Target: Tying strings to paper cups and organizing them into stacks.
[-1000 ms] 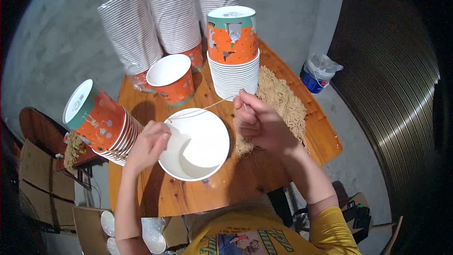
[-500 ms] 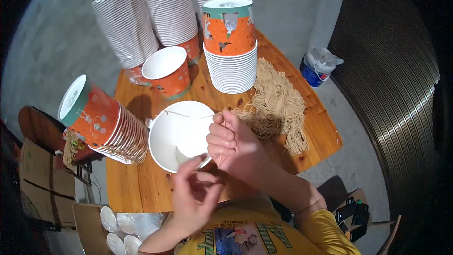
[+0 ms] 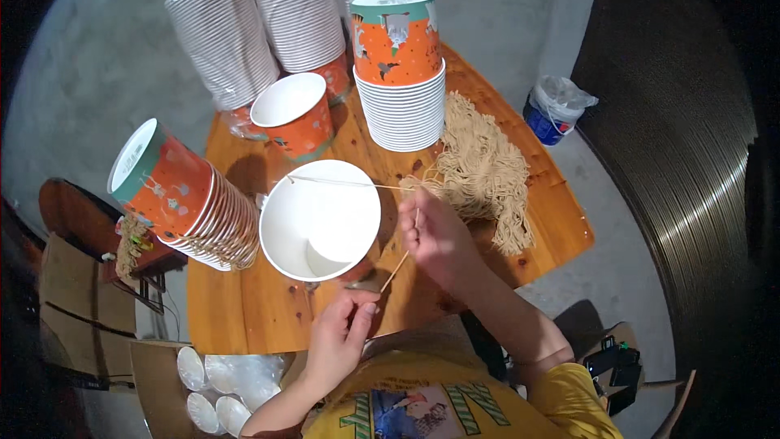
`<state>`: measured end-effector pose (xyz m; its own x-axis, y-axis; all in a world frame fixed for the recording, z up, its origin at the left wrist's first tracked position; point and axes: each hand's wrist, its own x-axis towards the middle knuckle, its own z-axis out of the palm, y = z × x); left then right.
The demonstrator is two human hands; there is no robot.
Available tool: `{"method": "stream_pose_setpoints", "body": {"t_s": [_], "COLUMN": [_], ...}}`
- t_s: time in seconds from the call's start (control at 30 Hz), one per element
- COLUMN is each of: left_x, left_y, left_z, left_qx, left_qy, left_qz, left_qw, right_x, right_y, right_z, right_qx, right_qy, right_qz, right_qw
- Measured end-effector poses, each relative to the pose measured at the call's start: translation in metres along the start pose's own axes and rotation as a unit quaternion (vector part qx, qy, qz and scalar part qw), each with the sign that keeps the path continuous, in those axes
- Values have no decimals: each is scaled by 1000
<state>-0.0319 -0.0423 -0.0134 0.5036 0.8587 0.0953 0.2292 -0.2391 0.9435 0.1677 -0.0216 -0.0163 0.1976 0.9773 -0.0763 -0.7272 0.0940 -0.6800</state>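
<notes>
A white-lined paper bucket (image 3: 280,232) stands mouth up on the table in front of me. From a spot on its far left rim, a tan cord (image 3: 349,183) runs across the mouth to my right hand (image 3: 436,237), whose fingers are curled round it. The cord carries on down to my left hand (image 3: 341,332), which pinches its lower end between thumb and fingers just off the bucket's near side. A loose heap of tan cords (image 3: 483,167) lies beyond my right hand.
At left leans a nested stack of orange buckets (image 3: 175,187) with cords along its rims. An upside-down bucket stack (image 3: 398,106) and a single orange bucket (image 3: 299,126) stand farther back, before plastic-wrapped stacks (image 3: 223,41). A blue pail (image 3: 552,114) is on the floor.
My right hand has moved right, drawing the cord straighter across the mouth. My left hand has dropped away from the bucket and now pinches the cord's lower end.
</notes>
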Motion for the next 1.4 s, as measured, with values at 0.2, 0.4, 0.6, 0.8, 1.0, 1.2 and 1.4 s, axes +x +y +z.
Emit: {"method": "stream_pose_setpoints", "body": {"t_s": [0.2,0.4,0.6,0.8,1.0,1.2,1.4], "left_x": [-2,8,10,8,26,32,33], "left_y": [11,22,16,13,22,18,17], "left_z": [-8,-12,-20,-28,-41,-43,-42], "left_qx": [171,209,113,118,412,424,413], "left_qy": [-11,-14,-53,53,132,85,83], "left_qz": [96,171,59,136,271,264,261], "left_qw": [981,963,991,982,860,862,869], "right_x": [-8,-55,-51,-52,-50,-40,-36], "right_y": [1,0,18,32,40,46,46], "right_z": [-16,12,-1,3,19,24,26], "right_qx": [-394,-455,-520,-515,-555,-533,-515], "right_qy": [-14,-216,-235,-141,-32,-12,-23], "right_qz": [-125,-48,-174,-244,-267,-222,-207], "right_qw": [911,863,802,810,787,816,832]}}
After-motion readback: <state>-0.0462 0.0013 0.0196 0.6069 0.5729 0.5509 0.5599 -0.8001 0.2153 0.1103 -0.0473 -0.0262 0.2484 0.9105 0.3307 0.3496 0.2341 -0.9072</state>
